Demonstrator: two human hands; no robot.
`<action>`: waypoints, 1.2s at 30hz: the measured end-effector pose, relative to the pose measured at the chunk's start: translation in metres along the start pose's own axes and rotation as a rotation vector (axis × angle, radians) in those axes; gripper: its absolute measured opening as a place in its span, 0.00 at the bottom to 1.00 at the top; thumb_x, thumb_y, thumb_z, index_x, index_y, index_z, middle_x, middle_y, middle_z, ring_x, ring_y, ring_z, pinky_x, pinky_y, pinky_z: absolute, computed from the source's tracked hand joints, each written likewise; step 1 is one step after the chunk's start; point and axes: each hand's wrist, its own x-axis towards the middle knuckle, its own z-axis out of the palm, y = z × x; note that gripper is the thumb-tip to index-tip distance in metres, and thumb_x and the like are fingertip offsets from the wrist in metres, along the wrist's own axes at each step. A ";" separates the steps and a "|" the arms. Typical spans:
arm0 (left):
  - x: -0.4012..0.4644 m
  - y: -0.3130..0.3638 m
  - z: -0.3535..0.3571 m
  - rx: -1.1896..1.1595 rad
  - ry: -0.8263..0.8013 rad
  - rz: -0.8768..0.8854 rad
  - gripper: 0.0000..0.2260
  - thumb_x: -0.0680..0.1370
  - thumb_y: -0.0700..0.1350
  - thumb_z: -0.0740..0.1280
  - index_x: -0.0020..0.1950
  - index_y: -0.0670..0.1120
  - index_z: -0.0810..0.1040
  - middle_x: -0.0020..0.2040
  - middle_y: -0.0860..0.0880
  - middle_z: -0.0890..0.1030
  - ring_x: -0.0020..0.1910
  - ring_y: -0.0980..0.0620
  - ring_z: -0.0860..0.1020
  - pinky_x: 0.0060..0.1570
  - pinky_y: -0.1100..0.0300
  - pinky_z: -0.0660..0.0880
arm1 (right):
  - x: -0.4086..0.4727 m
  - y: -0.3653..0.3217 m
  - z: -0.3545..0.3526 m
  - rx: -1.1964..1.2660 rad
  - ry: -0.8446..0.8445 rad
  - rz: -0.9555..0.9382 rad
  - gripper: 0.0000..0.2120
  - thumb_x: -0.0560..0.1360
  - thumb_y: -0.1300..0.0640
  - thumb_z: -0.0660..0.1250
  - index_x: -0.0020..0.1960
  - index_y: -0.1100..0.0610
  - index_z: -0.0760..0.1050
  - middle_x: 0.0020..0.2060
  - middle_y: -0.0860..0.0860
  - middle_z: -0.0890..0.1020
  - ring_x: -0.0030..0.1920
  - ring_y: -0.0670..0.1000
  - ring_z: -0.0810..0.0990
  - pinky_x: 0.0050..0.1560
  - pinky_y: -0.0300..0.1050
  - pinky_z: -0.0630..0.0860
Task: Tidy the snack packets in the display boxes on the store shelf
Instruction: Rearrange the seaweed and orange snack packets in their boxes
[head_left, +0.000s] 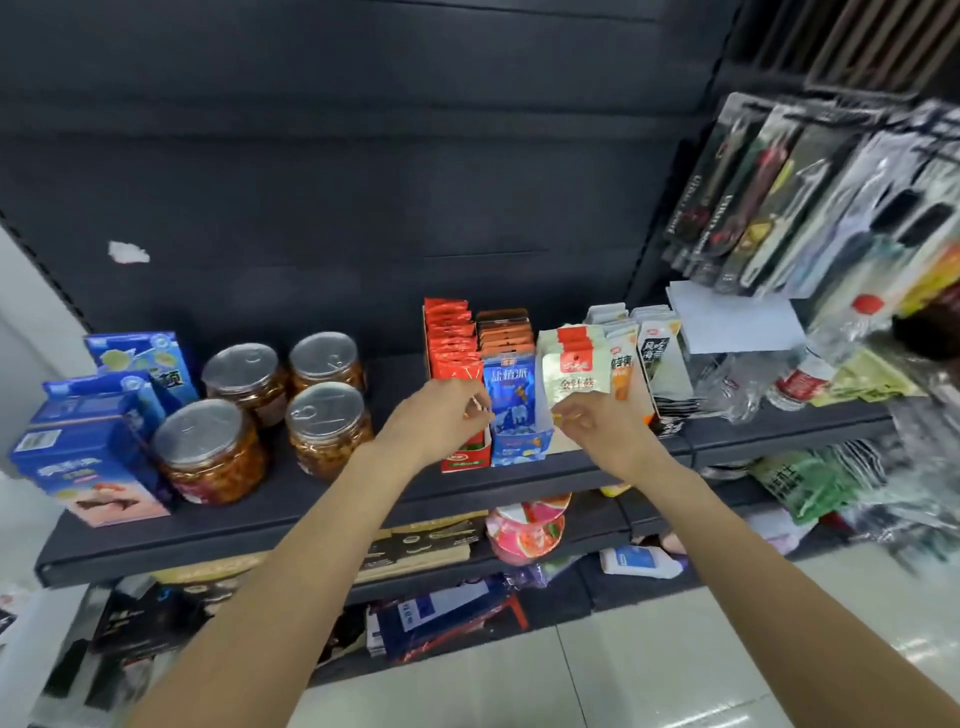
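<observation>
Here, blue display box (516, 410) stands upright; packets (570, 364) tilted.

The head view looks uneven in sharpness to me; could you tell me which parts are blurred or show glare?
In the head view, the hanging packs at the right edge are smeared by blur, the blue display box between the left hand and right hand reads fairly sharp, and the jar lids catch soft glare.

On the dark shelf (322, 512) stand four clear plastic jars with silver lids (208, 452), three blue cardboard boxes (88, 467) and about five open display boxes of snack packets (511, 410).
</observation>
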 end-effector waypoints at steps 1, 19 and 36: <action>0.011 0.002 0.000 0.000 -0.007 0.018 0.11 0.78 0.50 0.64 0.59 0.50 0.76 0.58 0.50 0.79 0.54 0.52 0.78 0.53 0.51 0.78 | 0.007 0.005 -0.004 -0.007 0.013 0.008 0.12 0.78 0.59 0.61 0.61 0.57 0.76 0.59 0.54 0.78 0.57 0.53 0.77 0.55 0.42 0.71; 0.176 0.088 0.041 -0.087 -0.001 0.198 0.11 0.79 0.48 0.63 0.60 0.48 0.76 0.53 0.50 0.80 0.50 0.53 0.79 0.51 0.51 0.77 | 0.104 0.114 -0.093 -0.010 0.225 0.092 0.12 0.77 0.65 0.61 0.57 0.60 0.79 0.54 0.55 0.82 0.54 0.55 0.78 0.58 0.42 0.71; 0.252 0.140 0.121 0.264 0.169 0.095 0.27 0.78 0.51 0.64 0.75 0.52 0.59 0.75 0.54 0.60 0.73 0.54 0.58 0.70 0.56 0.57 | 0.196 0.226 -0.109 -0.165 0.170 -0.346 0.10 0.70 0.59 0.72 0.50 0.57 0.76 0.45 0.49 0.74 0.50 0.51 0.73 0.53 0.47 0.72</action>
